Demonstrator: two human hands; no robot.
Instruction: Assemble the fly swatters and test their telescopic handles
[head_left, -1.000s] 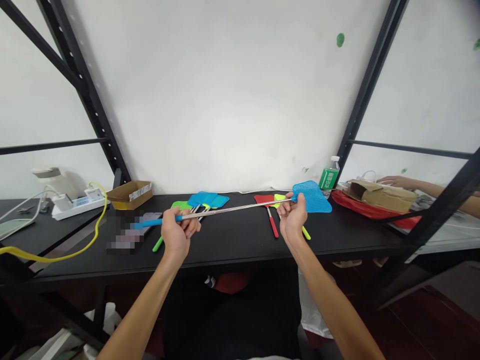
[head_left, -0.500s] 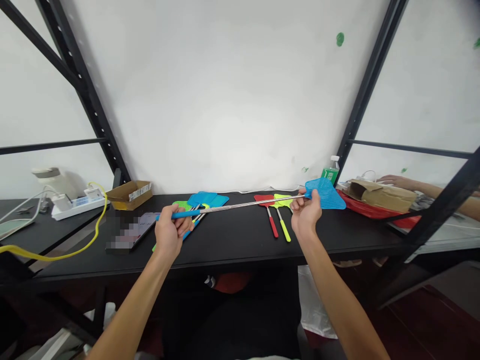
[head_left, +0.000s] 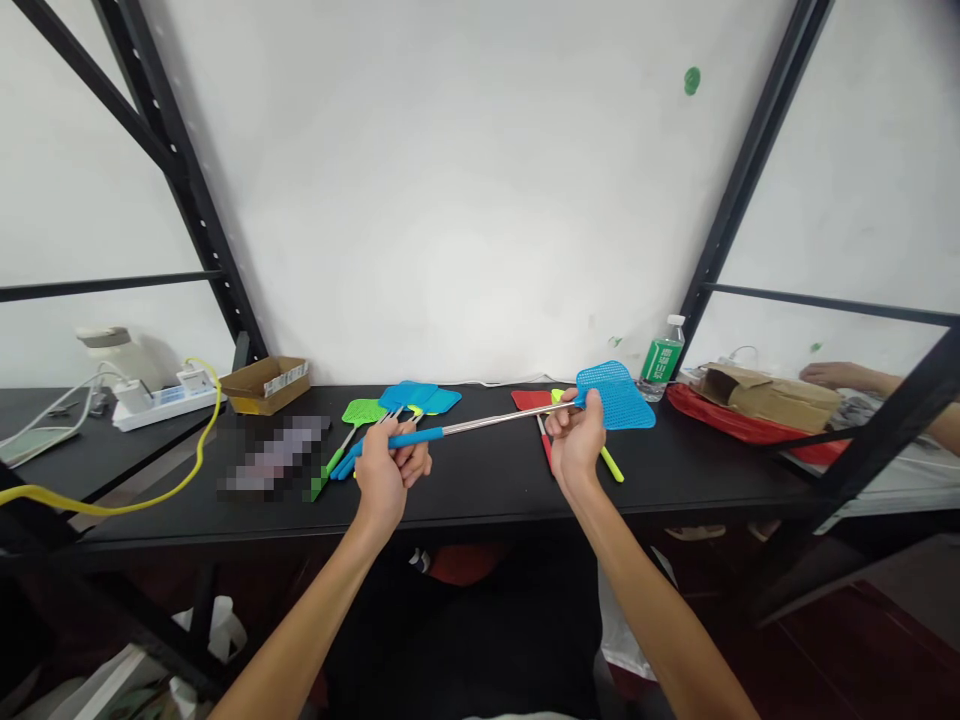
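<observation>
Crosswise, a blue fly swatter [head_left: 495, 423] clenched (left hand [head_left: 388, 472] on handle [head_left: 412, 438], right hand [head_left: 576, 445] below mesh [head_left: 615, 395])

Black tabletop [head_left: 480, 485] before a white wall: a gap lies between the left hand [head_left: 391, 475] and right hand [head_left: 577, 440], spanned by a blue-handled steel fly swatter [head_left: 495, 423]. Obstacles: piled green and blue plastic swatters [head_left: 409, 398] ahead of the left hand; black steel upright [head_left: 740, 200] far right, just beside a green-labelled plastic bottle [head_left: 660, 358].
</observation>
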